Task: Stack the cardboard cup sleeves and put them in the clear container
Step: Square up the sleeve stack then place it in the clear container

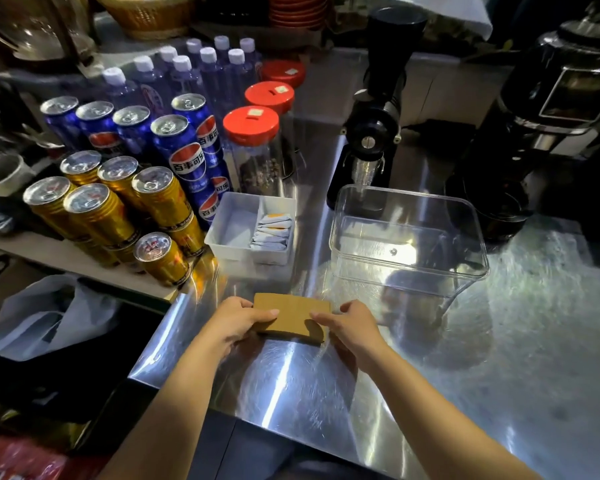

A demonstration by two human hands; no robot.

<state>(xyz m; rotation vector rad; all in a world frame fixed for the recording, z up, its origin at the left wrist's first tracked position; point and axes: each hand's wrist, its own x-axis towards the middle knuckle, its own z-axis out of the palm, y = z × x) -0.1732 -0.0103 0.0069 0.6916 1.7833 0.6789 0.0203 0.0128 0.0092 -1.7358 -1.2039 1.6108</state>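
Observation:
A flat stack of brown cardboard cup sleeves [293, 315] is held just above the steel counter, near its front-left part. My left hand [238, 318] grips the stack's left end, thumb on top. My right hand [349, 323] grips its right end the same way. The clear container [409, 268] stands upright and empty on the counter just behind and to the right of the sleeves, a short gap away.
A white divided tray [222, 233] with sachets sits behind the sleeves on the left. Gold and blue cans [160, 192], water bottles and red-lidded jars [253, 147] crowd the left. Two black coffee grinders [374, 129] stand behind the container. The counter's left edge [153, 344] drops off beside my left arm.

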